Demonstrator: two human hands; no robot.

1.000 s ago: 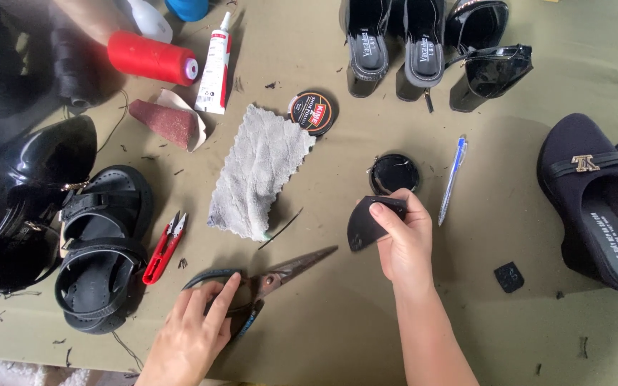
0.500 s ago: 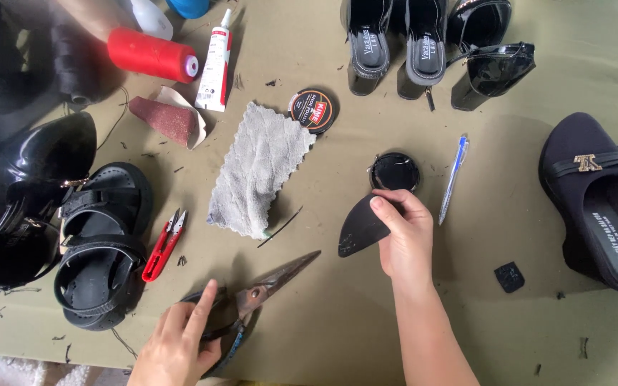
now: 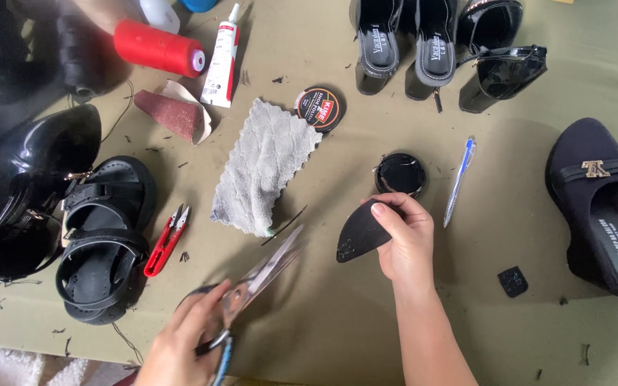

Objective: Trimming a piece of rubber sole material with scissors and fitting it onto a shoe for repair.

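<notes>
The left hand [image 3: 180,343] is clenched around the handles of a pair of scissors [image 3: 255,282], lifted off the bench [image 3: 337,314] with the blades pointing up and to the right; the blades are motion-blurred, so whether they are parted or closed cannot be told, and the handles are mostly hidden under the fingers, with only a bit of blue showing near the bottom edge. The right hand [image 3: 405,239] pinches a flat black teardrop-shaped sole piece [image 3: 360,232] by its rounded end, thumb on top, the pointed end aimed left toward the scissor tips, near them but apart. Just above that hand sits an open round tin of black polish [image 3: 400,174], and its lid [image 3: 320,107] lies farther up beside a grey cloth [image 3: 262,168]. A blue pen [image 3: 459,179] lies to the right of the tin. Red thread snips [image 3: 166,239] rest beside a black sandal [image 3: 101,239] at the left. A black wedge shoe [image 3: 602,207] is cut off by the right edge, and the shoes at the top are cropped too.
</notes>
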